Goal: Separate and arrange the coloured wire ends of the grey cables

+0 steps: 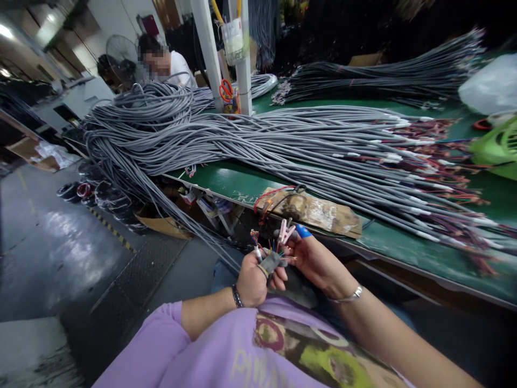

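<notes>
My left hand (252, 280) is closed around a cable end, with a white sleeve (257, 252) and a tuft of coloured wires (254, 236) sticking up above it. Grey covering wraps part of its fingers. More thin coloured wires (275, 248) fan out between my two hands. Beside them my right hand (313, 258) has its fingers drawn together at the wire tips, a blue wrap around one finger. A pale pink clip (285, 233) shows at the right fingertips; whether they touch it I cannot tell.
A thick bundle of grey cables (242, 129) covers the green table (226, 180), stripped ends to the right. A worn wooden board (315, 210) lies at the near edge. Darker cables (375, 75), a green basket (498, 148) and a post (208, 54) stand behind. A person (177, 67) sits at the back left.
</notes>
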Motion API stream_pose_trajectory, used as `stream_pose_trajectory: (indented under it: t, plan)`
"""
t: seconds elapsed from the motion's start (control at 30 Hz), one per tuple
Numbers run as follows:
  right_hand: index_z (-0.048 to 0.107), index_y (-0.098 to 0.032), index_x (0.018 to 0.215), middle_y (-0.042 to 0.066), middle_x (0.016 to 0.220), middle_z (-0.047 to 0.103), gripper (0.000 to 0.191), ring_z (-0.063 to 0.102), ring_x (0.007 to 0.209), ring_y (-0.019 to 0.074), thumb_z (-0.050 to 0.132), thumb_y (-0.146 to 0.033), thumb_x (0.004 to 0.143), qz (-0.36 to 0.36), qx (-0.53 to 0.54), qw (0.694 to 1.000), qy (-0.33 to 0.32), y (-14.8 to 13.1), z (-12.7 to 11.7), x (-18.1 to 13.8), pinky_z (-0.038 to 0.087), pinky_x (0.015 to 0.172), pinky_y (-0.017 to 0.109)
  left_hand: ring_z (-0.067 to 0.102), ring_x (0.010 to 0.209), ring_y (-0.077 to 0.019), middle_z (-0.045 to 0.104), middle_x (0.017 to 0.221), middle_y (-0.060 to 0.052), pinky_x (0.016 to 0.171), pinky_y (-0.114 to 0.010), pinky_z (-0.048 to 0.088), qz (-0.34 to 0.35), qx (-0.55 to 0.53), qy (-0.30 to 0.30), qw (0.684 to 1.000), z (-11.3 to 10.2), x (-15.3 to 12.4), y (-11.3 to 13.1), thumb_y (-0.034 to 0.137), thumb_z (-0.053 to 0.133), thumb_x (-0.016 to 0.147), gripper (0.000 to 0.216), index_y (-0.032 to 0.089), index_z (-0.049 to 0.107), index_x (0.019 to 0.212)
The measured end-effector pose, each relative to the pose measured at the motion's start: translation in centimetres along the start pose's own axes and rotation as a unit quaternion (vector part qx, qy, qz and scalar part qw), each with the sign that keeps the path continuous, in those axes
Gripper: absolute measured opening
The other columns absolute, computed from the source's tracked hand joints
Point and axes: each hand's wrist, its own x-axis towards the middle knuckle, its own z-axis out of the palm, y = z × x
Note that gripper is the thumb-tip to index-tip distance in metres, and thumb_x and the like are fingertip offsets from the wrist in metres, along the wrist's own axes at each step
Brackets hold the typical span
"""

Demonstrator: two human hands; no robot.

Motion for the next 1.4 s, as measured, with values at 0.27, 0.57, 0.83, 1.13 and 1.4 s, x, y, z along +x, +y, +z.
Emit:
stream_pose_trajectory:
  t: [0.27, 0.57, 0.83, 1.13, 1.4]
  plan:
    - [0.062, -0.017, 0.075, -0.001, 0.062, 0.059, 0.042, 0.047, 0.056, 0.0105, 0.084, -0.049, 0.059, -0.018, -0.205, 0.979, -0.006, 0.1, 0.1, -1.8, 0.035, 0.055, 0.025, 0.052, 0.037, -0.0083, 0.061, 0.053, -0.002, 0.037, -0.018, 0.028, 0.016, 0.076, -0.015, 0.997, -0.6, 0.1, -0.5, 0.057, 0.066, 0.073, 0.044, 0.014, 0.055, 0.067]
    - [0.062, -0.018, 0.066, -0.001, 0.058, 0.058, 0.028, 0.046, 0.055, 0.0117, 0.080, -0.039, 0.061, -0.046, -0.208, 0.977, -0.002, 0.6, 0.3, -1.9, 0.036, 0.056, 0.027, 0.053, 0.039, -0.0085, 0.062, 0.056, -0.002, 0.038, -0.019, 0.031, 0.004, 0.103, -0.008, 0.995, -0.7, -0.1, -0.6, 0.060, 0.063, 0.073, 0.046, 0.015, 0.053, 0.067]
    - [0.064, -0.019, 0.066, 0.000, 0.064, 0.061, 0.014, 0.049, 0.057, 0.0135, 0.074, -0.029, 0.065, -0.130, -0.216, 0.966, 0.052, 1.7, 0.7, -2.1, 0.039, 0.057, 0.028, 0.054, 0.039, -0.0090, 0.061, 0.055, -0.001, 0.039, -0.019, 0.033, -0.024, 0.130, -0.067, 0.989, -0.9, 0.3, -0.8, 0.057, 0.064, 0.074, 0.043, 0.015, 0.055, 0.071]
    - [0.054, -0.020, 0.058, -0.005, 0.053, 0.047, 0.022, 0.042, 0.051, 0.0094, 0.075, -0.027, 0.062, -0.116, -0.074, 0.981, 0.140, 1.1, -0.2, -1.3, 0.039, 0.051, 0.024, 0.052, 0.038, -0.0089, 0.058, 0.050, -0.001, 0.039, -0.019, 0.032, -0.045, 0.127, -0.078, 0.988, -0.9, 0.0, -0.5, 0.057, 0.064, 0.073, 0.045, 0.014, 0.055, 0.063]
    - [0.063, -0.017, 0.070, -0.001, 0.063, 0.056, 0.030, 0.048, 0.057, 0.0112, 0.079, -0.043, 0.066, -0.052, -0.139, 0.988, 0.035, 0.7, -0.4, -1.6, 0.041, 0.055, 0.026, 0.053, 0.039, -0.0089, 0.061, 0.055, -0.002, 0.038, -0.019, 0.032, -0.025, 0.101, -0.043, 0.994, -1.0, 0.4, -0.3, 0.055, 0.064, 0.072, 0.042, 0.014, 0.055, 0.066]
